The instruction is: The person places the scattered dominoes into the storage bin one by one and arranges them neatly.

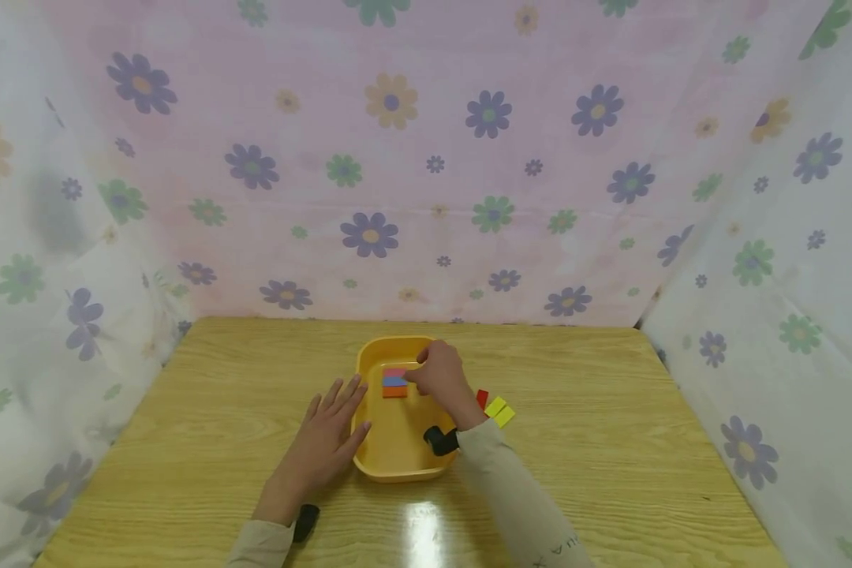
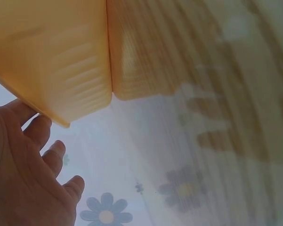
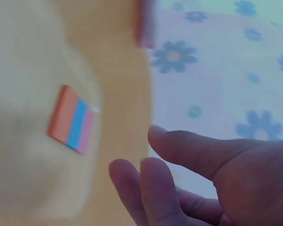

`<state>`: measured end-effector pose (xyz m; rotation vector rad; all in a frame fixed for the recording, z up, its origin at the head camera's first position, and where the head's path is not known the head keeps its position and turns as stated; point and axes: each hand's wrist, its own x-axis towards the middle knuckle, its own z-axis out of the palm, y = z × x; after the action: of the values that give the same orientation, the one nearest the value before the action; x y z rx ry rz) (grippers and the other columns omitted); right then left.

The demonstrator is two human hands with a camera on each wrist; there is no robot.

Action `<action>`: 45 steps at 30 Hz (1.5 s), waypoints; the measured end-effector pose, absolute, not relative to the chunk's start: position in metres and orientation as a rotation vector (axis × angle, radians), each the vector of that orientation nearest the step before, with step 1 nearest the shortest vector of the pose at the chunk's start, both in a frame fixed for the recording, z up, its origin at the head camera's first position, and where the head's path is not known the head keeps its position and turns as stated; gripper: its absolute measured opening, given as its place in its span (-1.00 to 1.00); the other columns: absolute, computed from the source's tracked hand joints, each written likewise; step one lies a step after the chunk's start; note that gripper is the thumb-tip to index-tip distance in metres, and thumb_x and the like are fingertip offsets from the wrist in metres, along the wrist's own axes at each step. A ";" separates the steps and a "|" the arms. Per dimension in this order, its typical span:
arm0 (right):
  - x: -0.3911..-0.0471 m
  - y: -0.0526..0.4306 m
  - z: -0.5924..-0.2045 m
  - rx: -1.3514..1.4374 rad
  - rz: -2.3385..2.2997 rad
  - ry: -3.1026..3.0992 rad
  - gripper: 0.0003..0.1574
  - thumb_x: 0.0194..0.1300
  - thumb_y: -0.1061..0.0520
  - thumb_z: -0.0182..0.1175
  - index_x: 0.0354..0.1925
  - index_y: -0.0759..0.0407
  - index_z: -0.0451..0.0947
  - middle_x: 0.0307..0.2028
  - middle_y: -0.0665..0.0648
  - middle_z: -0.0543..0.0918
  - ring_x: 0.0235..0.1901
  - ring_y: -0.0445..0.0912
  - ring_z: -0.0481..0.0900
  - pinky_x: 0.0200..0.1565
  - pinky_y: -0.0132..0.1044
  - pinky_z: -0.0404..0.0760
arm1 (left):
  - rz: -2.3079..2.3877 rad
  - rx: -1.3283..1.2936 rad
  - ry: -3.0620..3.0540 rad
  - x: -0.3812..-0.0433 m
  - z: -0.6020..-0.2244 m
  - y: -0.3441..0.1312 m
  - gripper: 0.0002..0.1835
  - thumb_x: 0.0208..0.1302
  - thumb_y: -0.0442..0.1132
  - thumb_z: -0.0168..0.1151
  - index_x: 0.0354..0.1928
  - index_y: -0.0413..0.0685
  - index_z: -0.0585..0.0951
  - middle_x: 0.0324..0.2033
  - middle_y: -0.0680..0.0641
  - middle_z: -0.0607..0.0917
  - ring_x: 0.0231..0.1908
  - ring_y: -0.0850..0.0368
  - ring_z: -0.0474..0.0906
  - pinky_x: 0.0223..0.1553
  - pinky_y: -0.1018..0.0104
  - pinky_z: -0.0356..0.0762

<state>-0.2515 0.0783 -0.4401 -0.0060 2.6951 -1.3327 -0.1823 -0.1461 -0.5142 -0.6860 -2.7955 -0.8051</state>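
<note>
A yellow plastic tray [image 1: 397, 476] stands on the wooden table. Inside it, an orange block [image 1: 394, 392], a blue block [image 1: 394, 382] and a pink block [image 1: 394, 371] lie side by side. My left hand [image 1: 319, 450] rests its spread fingers against the tray's left rim. Over the tray, my right hand [image 1: 440, 375] is just right of the pink block. In the right wrist view, that hand's thumb [image 3: 179, 146] and fingers [image 3: 157, 181] are apart with nothing between them. A blurred red piece [image 3: 145, 23] shows near the tray's edge there.
Right of the tray, a red block [image 1: 482, 398] and two yellow blocks [image 1: 500, 411] lie on the table [image 1: 610, 442], partly beside the right sleeve. Each wrist carries a black camera [image 1: 440, 441]. Flowered curtains [image 1: 426, 158] surround the table's back and sides.
</note>
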 end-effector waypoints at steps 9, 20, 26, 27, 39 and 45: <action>-0.241 0.117 -0.432 0.065 -1.530 2.615 -0.53 0.30 0.19 0.40 0.05 0.48 0.57 -0.33 0.28 0.73 -0.48 0.05 0.74 -0.32 -0.17 0.77 | -0.809 -0.672 -2.825 -0.182 -0.513 -0.148 -0.33 0.56 0.03 0.04 0.56 -0.10 0.24 0.58 -0.08 0.13 0.57 -0.25 -0.02 0.48 -0.40 -0.13; -0.234 0.158 -0.462 -0.011 -1.866 2.508 -0.62 0.44 0.14 0.26 0.11 0.35 0.62 -0.06 0.37 0.70 -0.19 0.11 0.74 -0.18 -0.01 0.78 | -0.798 -0.664 -2.847 -0.184 -0.511 -0.146 -0.32 0.56 0.08 0.01 0.57 -0.07 0.23 0.59 -0.07 0.13 0.57 -0.24 -0.03 0.49 -0.38 -0.14; -0.230 0.179 -0.482 -0.081 -1.988 2.473 -0.64 0.52 0.14 0.17 0.15 0.32 0.61 0.06 0.38 0.67 -0.04 0.27 0.68 -0.08 0.12 0.73 | -0.802 -0.673 -2.836 -0.185 -0.511 -0.145 -0.33 0.56 0.06 0.03 0.56 -0.09 0.24 0.58 -0.08 0.14 0.57 -0.25 -0.03 0.49 -0.38 -0.15; -0.229 0.183 -0.485 -0.088 -1.996 2.468 -0.63 0.52 0.14 0.16 0.16 0.34 0.60 0.07 0.39 0.67 -0.03 0.28 0.67 -0.06 0.14 0.72 | -0.800 -0.675 -2.832 -0.186 -0.511 -0.145 -0.33 0.56 0.06 0.03 0.56 -0.10 0.25 0.58 -0.08 0.14 0.57 -0.26 -0.02 0.49 -0.39 -0.14; -0.218 0.228 -0.520 -0.138 -1.719 2.739 -0.74 0.37 0.27 0.31 0.00 0.34 0.66 -0.15 0.23 0.74 -0.17 -0.06 0.67 -0.20 -0.37 0.68 | -0.793 -0.680 -2.804 -0.186 -0.510 -0.142 -0.34 0.54 0.03 0.06 0.54 -0.12 0.27 0.57 -0.09 0.16 0.56 -0.28 0.02 0.47 -0.41 -0.10; -0.209 0.240 -0.527 -0.133 -1.550 2.803 -0.80 0.30 0.30 0.36 -0.09 0.25 0.69 -0.14 0.16 0.73 -0.12 -0.01 0.61 -0.19 -0.35 0.63 | -0.811 -0.690 -2.795 -0.184 -0.511 -0.140 -0.34 0.54 0.00 0.07 0.54 -0.14 0.28 0.56 -0.13 0.18 0.54 -0.31 0.04 0.46 -0.42 -0.09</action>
<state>-0.2091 0.2399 -0.5269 -0.1329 2.8030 -1.5500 -0.1841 -0.1402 -0.5108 -0.6902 -2.7949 -0.8113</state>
